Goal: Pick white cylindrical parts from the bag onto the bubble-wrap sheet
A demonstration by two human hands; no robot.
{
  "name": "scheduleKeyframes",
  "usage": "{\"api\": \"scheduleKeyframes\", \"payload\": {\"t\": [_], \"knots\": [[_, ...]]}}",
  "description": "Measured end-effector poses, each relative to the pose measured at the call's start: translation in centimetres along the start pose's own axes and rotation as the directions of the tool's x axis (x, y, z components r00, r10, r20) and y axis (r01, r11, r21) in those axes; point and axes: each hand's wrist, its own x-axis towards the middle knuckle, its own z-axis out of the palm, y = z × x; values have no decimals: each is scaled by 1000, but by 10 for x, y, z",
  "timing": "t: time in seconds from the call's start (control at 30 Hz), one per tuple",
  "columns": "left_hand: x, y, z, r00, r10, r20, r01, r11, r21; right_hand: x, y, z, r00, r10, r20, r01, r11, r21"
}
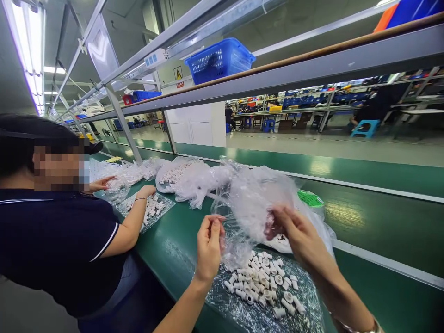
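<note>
A clear plastic bag hangs between my two hands above the bench. My left hand pinches its left edge between thumb and fingers. On the other side my right hand has its fingers closed on the bag, partly covered by the film. Below lies a heap of small white plastic fittings, short tubes with collars, on a sheet of clear film. Behind the hands sits a larger bulging plastic bag, with some white pieces showing under its near edge.
To the left a co-worker handles white parts on another film sheet. More bags of parts line the green bench. A green mesh item lies behind. Overhead, a shelf carries a blue basket.
</note>
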Motion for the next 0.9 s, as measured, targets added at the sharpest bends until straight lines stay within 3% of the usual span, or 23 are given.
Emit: {"api": "scheduleKeyframes", "payload": {"t": [0.13,0.2,0.23,0.3,0.37,0.43,0.53,0.7,0.77,0.9], "knots": [[0,-9,-11,998,-61,20,62,997,-36,1,-10,-13,997,-49,-63,47,999,-23],[-3,-11,-15,984,-131,118,139,989,-55,0,-14,-14,994,-68,-82,64,997,-52],[-5,-11,-17,960,-183,210,197,979,-48,0,-16,-15,992,-77,-96,71,995,-64],[-9,-11,-20,874,-280,398,301,954,10,1,-17,-19,985,-94,-147,85,994,-67],[-12,-11,-21,818,-319,479,334,941,57,4,-16,-23,973,-103,-206,94,994,-52],[-14,-12,-20,858,-281,430,293,955,38,5,-14,-23,975,-91,-200,86,996,-37],[-16,-11,-13,939,-169,299,166,985,36,3,-9,-9,999,-29,-28,26,994,-109],[-18,-5,-12,983,-65,171,40,989,144,-6,-1,17,949,86,303,31,932,-361],[-19,-5,-19,991,-58,119,41,989,140,-7,-2,14,940,98,327,41,919,-393],[-19,-13,-36,995,-79,66,74,995,74,-3,-10,-9,965,48,256,46,936,-348]]}}
